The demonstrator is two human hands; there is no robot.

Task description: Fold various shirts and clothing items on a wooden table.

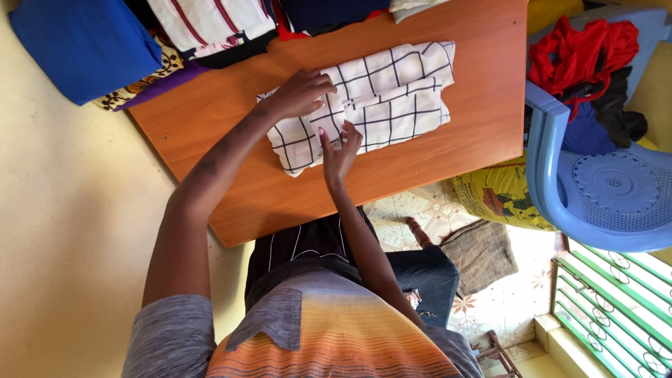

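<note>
A white cloth with a dark grid pattern (392, 98) lies partly folded on the orange-brown wooden table (483, 133). My left hand (301, 92) rests on the cloth's near left part, fingers bent over a fold of it. My right hand (341, 150) lies at the cloth's lower edge with its fingers spread and the fingertips touching the fabric. Both forearms reach in from the bottom of the view, above my striped orange and grey shirt.
Folded clothes are stacked along the table's far edge: a blue bundle (84, 42) and a white striped piece (210, 24). At right, a blue plastic chair (595, 189) holds red and dark garments (581, 49). A yellow sack (497, 196) and brown cloth (483, 255) lie on the tiled floor.
</note>
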